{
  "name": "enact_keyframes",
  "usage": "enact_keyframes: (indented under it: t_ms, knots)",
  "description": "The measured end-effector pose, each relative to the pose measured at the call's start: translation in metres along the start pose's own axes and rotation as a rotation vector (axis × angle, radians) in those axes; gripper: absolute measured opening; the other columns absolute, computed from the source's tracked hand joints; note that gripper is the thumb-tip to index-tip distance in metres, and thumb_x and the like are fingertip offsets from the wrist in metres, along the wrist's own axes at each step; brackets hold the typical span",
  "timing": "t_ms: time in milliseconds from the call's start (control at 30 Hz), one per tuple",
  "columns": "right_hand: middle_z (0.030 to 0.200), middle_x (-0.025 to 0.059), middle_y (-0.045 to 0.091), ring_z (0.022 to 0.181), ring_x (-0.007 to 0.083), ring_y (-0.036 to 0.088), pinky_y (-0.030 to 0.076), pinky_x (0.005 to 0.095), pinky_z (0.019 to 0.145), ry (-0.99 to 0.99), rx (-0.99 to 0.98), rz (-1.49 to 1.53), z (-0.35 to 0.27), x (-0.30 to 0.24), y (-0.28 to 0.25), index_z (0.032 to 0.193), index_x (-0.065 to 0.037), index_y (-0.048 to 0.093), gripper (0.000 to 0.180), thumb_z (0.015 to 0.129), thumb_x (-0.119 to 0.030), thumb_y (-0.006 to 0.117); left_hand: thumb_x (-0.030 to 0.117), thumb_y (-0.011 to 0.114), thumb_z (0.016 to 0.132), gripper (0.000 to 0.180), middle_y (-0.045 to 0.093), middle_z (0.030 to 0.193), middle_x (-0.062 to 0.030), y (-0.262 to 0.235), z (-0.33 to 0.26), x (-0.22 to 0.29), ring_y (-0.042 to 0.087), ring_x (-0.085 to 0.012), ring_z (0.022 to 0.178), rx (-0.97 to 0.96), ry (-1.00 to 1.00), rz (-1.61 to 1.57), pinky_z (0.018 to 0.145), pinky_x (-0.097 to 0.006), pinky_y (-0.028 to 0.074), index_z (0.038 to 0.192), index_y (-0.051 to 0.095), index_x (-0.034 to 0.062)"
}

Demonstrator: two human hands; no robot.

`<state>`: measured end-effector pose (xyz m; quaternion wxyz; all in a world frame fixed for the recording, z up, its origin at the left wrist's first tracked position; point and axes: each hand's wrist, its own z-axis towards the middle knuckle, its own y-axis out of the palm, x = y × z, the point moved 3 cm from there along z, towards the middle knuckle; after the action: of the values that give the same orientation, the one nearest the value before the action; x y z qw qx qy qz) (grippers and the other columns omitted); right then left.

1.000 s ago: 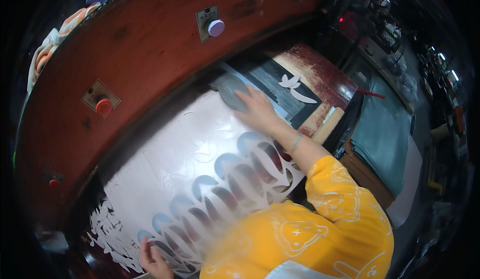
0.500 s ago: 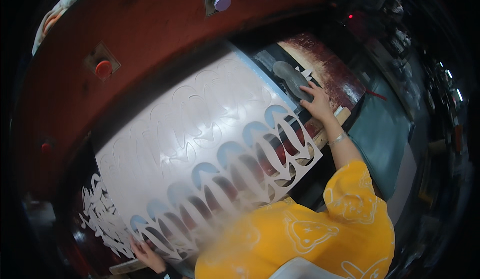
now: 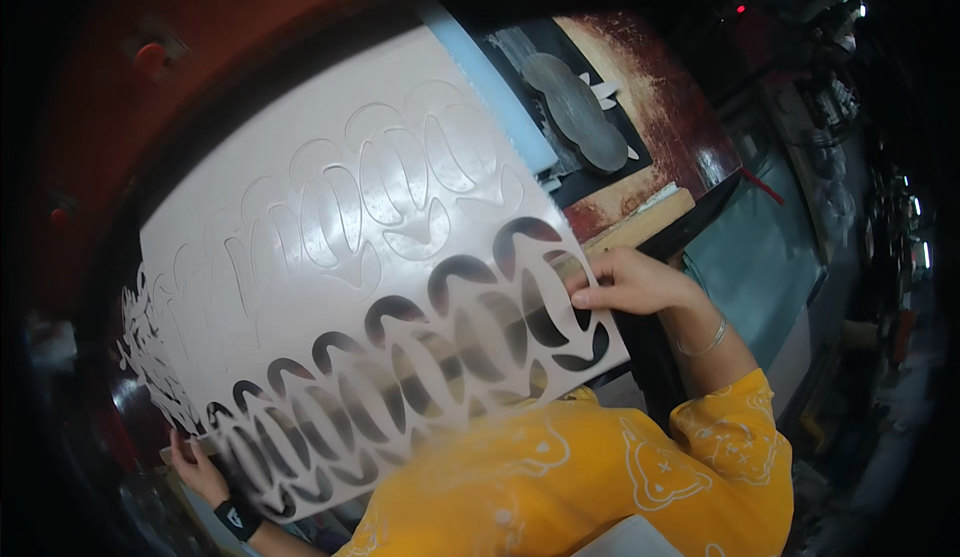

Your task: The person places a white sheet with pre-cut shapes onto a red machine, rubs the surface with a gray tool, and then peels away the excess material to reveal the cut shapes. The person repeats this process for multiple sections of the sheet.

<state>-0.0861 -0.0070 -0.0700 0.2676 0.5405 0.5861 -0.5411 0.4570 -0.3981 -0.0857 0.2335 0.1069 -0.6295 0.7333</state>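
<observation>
A large white sheet (image 3: 330, 257) with curved leaf-shaped cut-outs is lifted between my two hands. Its lower part is an open lattice of holes; its upper part has cut outlines still in place. My right hand (image 3: 625, 282) pinches the sheet's right edge. My left hand (image 3: 200, 467), with a black band at the wrist, grips the lower left corner, where the edge is ragged. My yellow patterned sleeves (image 3: 640, 457) come up from the bottom.
Behind the sheet a red curved machine housing (image 3: 120, 107) carries a red knob (image 3: 150, 55). To the right lie a grey cut-out shape (image 3: 575, 107) on a dark mat, a worn red board (image 3: 670, 107), a wooden strip (image 3: 640, 222) and a teal panel (image 3: 765, 257).
The sheet has been pulled up and toward me. My right hand has slid from the sheet's far right corner down to its near right edge. My left hand keeps the lower left corner.
</observation>
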Motion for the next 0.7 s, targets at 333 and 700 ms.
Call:
enact_keyframes:
  t_ms: [333,700]
  knots:
    - [0.078,0.0027,0.064,0.066,0.0073,0.057,0.048,0.0205,0.061,0.094,0.25,0.635,0.086,0.062,-0.014,0.093,0.0,0.064,0.027,0.096,-0.024,0.054,0.006,0.067,0.078,0.031,0.063,0.095,-0.014,0.167,-0.099,0.426,0.061,-0.0241,0.084,-0.515,0.971,-0.784,0.075,-0.031,0.05,0.108,0.063,0.0018]
    - [0.079,0.0037,0.065,0.073,0.008,0.056,0.047,0.0278,0.066,0.028,0.305,0.339,0.055,0.067,0.006,0.104,0.003,0.065,0.026,0.092,-0.017,0.054,0.024,0.058,0.092,0.022,0.064,0.077,-0.006,0.21,-0.116,0.435,0.062,-0.0132,0.07,-0.908,0.25,-1.033,0.061,-0.025,0.049,0.091,0.065,0.0027]
